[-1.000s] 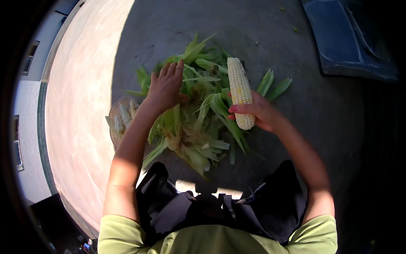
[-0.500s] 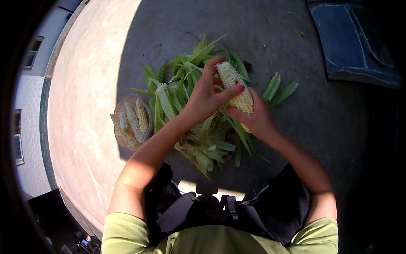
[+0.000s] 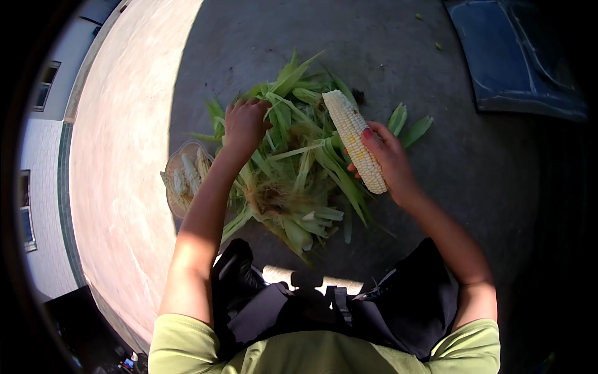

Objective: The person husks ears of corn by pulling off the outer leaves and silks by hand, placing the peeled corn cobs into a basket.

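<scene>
My right hand (image 3: 389,156) is closed around the lower part of a husked ear of corn (image 3: 352,134), thumb on top. Pale, whitish kernels cover the ear, with a few yellow ones near the thumb, and it tilts with its upper end to the left. Away from the ear, my left hand (image 3: 246,124) is palm down over the left side of the green husks (image 3: 289,118). Its thumb stands apart from the bent fingers, and the fingertips are partly hidden. Brown corn silk (image 3: 271,198) lies in the heap in front of me.
A clear plastic bowl (image 3: 174,206) with several husked ears stands left of the heap, partly behind my left forearm. Two loose husk pieces (image 3: 408,128) lie to the right on the concrete floor (image 3: 436,187). A dark, shiny panel (image 3: 511,62) is at the upper right.
My left hand has left the ear and moved left over the husks. My right hand still holds the ear, now turned slightly and shifted a little right.
</scene>
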Tool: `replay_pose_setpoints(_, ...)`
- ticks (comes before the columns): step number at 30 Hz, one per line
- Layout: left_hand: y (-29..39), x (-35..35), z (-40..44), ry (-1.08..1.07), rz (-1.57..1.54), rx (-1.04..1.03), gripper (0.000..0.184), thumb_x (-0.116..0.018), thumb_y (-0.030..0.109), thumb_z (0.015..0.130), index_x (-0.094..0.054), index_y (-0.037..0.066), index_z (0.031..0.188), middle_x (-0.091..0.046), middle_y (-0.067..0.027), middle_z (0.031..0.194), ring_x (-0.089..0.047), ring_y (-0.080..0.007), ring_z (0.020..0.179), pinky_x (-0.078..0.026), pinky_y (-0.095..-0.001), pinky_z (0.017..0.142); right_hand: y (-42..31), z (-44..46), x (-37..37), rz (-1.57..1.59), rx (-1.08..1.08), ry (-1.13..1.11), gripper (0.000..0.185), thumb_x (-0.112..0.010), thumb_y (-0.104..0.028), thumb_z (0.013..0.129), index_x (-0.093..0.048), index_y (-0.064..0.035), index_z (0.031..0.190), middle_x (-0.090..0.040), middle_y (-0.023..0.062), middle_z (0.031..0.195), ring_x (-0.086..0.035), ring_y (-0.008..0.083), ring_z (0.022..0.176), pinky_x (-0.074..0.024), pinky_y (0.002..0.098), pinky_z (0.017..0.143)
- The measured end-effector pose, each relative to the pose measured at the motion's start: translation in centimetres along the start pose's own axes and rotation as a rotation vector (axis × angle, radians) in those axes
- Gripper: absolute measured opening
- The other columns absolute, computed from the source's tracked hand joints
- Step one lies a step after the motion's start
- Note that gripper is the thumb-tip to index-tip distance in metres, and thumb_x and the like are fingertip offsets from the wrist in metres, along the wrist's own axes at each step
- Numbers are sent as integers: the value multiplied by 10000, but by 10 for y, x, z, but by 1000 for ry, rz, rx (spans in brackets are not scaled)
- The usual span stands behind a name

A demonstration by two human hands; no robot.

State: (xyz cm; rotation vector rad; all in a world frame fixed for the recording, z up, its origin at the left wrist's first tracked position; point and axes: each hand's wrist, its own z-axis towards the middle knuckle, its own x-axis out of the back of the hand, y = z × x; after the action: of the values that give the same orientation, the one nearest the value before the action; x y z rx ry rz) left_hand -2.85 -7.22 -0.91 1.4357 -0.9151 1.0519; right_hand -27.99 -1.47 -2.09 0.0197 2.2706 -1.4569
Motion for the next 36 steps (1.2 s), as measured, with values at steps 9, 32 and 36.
replay_pose_setpoints(9, 47, 14, -18, -531, -810, -91, 581, -556, 440, 849, -437, 71, 1282, -560, -69, 1117, -498, -177, 1049, -373, -340, 891, -5, 1, 0, 135, -29, -1, 381, -396, -329, 948, -475, -11, 1141, -612, 109, 902, -636, 178, 661, -527, 273, 542)
replay_pose_setpoints(32, 74, -12, -47, -655, -1489, 240, 498, -420, 529, 891, -540, 58, 998, -566, -40, 844, -526, -124, 715, -407, -260, 651, -8, -4, 11, 126, -18, -201, 416, -427, -275, 877, -419, -8, 1195, -559, 103, 964, -593, 147, 678, -482, 279, 597)
replay_pose_setpoints(36, 55, -17, -43, -965, -1190, -95, 470, -406, 500, 909, -545, 51, 928, -452, 14, 654, -396, -84, 548, -320, -223, 514, -9, -5, 11, 182, -42, -238, 408, -390, -297, 885, -437, -13, 1175, -569, 101, 938, -583, 147, 650, -464, 271, 551)
